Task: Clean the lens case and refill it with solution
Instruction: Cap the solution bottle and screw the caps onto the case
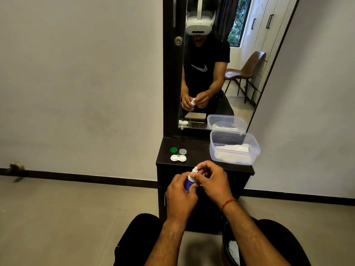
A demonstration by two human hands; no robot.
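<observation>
lens case (178,158): white, double-well, both wells uncapped, flat on the bench (199,148) at frame centre, near its front edge.
caps: green cap (173,149) and clear cap (182,151) side by side just behind the case, apart from it.
solution bottle (189,182): small, white top, blue label, held upright just below the case in the frame, in front of the bench edge.
left hand (179,194): wrapped around the bottle body, grasping it.
right hand (212,181): fingertips pinched on the bottle's white tip; red thread on the wrist.
plastic tub (235,148): clear, lidless, right side of the bench, white tissue inside.
mirror (215,64): upright behind the bench, upper centre of frame, reflects the person, tub and case.
bin (230,248): dark, lower right between the knees, white paper inside.
</observation>
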